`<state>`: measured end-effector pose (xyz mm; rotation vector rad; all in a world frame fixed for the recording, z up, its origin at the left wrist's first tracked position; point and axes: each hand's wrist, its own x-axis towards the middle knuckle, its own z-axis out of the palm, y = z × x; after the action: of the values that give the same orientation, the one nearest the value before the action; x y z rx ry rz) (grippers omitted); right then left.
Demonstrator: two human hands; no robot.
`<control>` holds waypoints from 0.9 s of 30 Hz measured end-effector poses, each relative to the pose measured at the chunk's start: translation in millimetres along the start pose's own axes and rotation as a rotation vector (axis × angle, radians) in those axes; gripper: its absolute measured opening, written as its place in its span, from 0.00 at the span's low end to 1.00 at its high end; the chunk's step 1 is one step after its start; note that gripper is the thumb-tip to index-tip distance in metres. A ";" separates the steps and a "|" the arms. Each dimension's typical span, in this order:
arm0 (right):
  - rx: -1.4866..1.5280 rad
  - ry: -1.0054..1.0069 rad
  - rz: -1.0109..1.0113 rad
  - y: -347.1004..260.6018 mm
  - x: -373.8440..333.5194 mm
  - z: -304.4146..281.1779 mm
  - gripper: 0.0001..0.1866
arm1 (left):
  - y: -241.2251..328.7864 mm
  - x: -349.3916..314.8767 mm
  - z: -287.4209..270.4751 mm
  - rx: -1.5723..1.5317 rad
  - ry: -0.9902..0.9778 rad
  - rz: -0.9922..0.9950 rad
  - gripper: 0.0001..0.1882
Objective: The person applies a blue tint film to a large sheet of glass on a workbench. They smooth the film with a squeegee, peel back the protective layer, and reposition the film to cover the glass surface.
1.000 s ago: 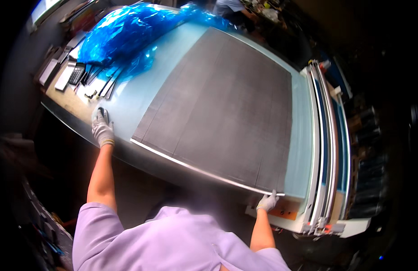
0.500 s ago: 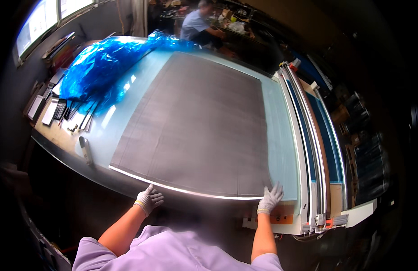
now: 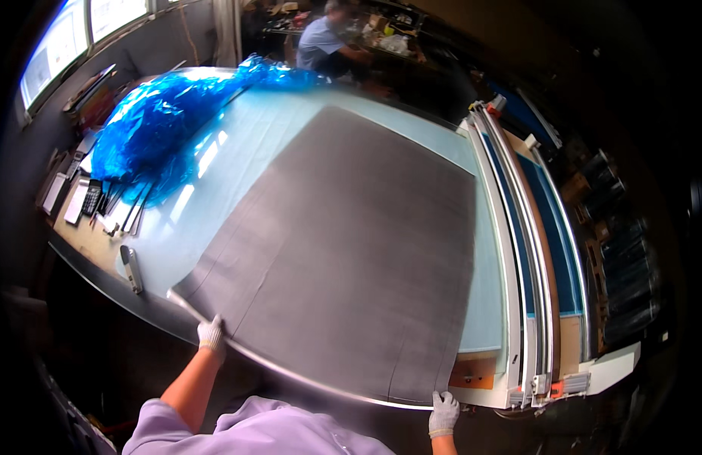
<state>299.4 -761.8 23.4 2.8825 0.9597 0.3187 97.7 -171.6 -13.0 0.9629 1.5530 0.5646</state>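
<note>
A large grey fabric sheet (image 3: pixel 343 250) lies slanted over the table, with a thin white rail (image 3: pixel 321 383) along its near edge. That rail bows slightly and hangs past the table's front edge. Gloved in white, my left hand (image 3: pixel 211 334) is closed round the rail, to the right of its left end. My right hand (image 3: pixel 443 414), in a matching glove, grips the rail at the sheet's near right corner. The fingertips of both hands are partly hidden.
Crumpled blue plastic film (image 3: pixel 150 125) covers the far left of the glass-topped table (image 3: pixel 260 129). A utility knife (image 3: pixel 131 268) and a calculator (image 3: pixel 92 197) lie on the left. A long machine with metal rails (image 3: pixel 529 258) borders the right side. Someone in a light shirt (image 3: pixel 321 44) sits beyond.
Both hands have closed on the rail. The fabric sheet has slid toward me and turned, its far edge shifting right and nearer. My right hand has moved down, my left hand leftward.
</note>
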 end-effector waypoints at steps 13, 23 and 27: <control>0.923 0.028 -0.189 -345.0 263.7 -157.1 0.10 | -5.0 0.0 135.2 -0.051 -1.161 0.382 0.23; 2.419 -1.070 0.905 -271.0 174.5 1.1 0.23 | 6.6 -32.1 80.2 -0.554 -1.022 -0.080 0.31; 2.944 -0.506 1.322 -201.6 164.0 31.3 0.28 | -1.0 -6.6 92.4 -0.601 -0.946 -0.192 0.31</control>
<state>317.1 -502.7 -9.0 -0.2598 0.6615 0.8804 186.4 -191.8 -30.3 0.4734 0.5533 0.3188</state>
